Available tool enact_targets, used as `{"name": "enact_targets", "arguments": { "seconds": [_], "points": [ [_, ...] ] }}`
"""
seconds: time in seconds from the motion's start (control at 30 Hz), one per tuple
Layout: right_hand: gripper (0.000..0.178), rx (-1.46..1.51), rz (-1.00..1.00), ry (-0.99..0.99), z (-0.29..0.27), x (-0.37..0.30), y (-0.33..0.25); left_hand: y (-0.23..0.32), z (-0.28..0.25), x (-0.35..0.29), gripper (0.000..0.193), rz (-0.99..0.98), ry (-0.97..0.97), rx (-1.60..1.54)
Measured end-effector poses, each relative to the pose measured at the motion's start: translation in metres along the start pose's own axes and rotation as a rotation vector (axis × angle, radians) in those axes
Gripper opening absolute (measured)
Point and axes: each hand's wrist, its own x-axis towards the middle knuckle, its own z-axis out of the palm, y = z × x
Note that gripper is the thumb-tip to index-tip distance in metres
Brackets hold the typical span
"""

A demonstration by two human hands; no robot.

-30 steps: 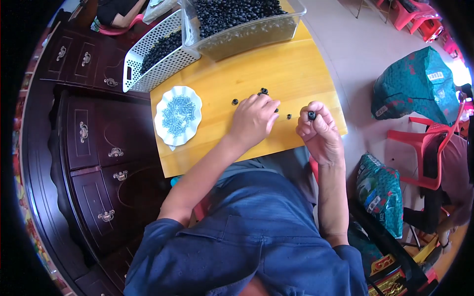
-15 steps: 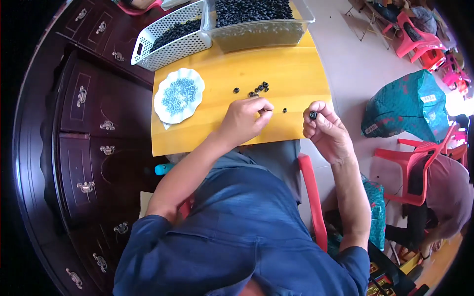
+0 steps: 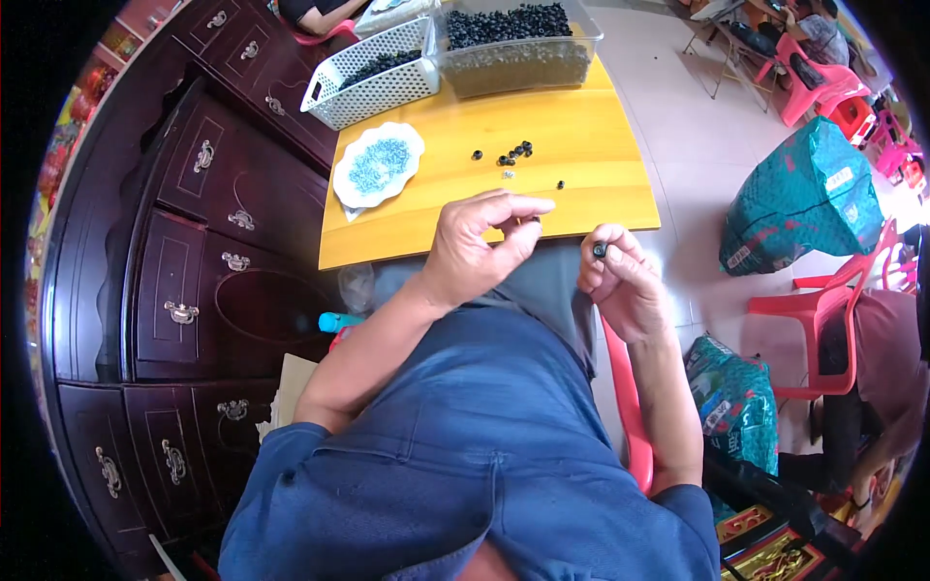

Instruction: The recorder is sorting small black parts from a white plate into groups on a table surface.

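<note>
My right hand (image 3: pixel 630 286) is just past the table's near right corner, pinching a small round black piece (image 3: pixel 601 250) with a hollow middle between thumb and fingers. Left of it, my left hand (image 3: pixel 481 242) hovers by the near edge with thumb and forefinger curled toward each other. A tiny dark spot shows between those fingertips, too small to name. Several similar black pieces (image 3: pixel 518 152) lie loosely grouped on the yellow table (image 3: pixel 446 208), beside a tiny pale bit (image 3: pixel 509 175). One smaller black piece (image 3: pixel 560 184) sits apart, nearer my hands.
A white wavy-rimmed plate (image 3: pixel 412 165) of small clear bluish pieces stands at the table's left. Behind it are a white perforated basket (image 3: pixel 334 113) and a clear bin (image 3: pixel 518 73), both holding black pieces. Dark drawers (image 3: pixel 281 184) flank the left; a teal bag (image 3: pixel 799 198) and red chair (image 3: pixel 814 315), the right.
The view has shifted, so the table sits higher in it. My left hand has drawn back from the grouped pieces toward the near edge; my right hand still pinches its black piece.
</note>
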Motion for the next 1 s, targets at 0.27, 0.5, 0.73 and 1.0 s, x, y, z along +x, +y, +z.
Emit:
{"name": "enact_targets", "arguments": {
  "seconds": [0.27,0.5,0.73,1.0],
  "points": [
    [0.026,-0.004,0.044,0.068,0.01,0.009,0.018,0.003,0.002,-0.012,0.014,0.037,0.024,-0.011],
    [0.019,0.023,0.124,0.029,0.008,0.017,0.035,-0.007,0.002,-0.023,0.018,0.065,0.033,-0.027],
    [0.019,-0.003,0.134,0.023,0.008,0.015,0.037,-0.007,0.001,-0.026,0.02,0.097,0.029,0.036],
    [0.02,-0.031,0.118,0.035,0.006,0.014,0.041,-0.008,0.0,-0.026,0.021,0.17,0.024,0.072]
  ]
}}
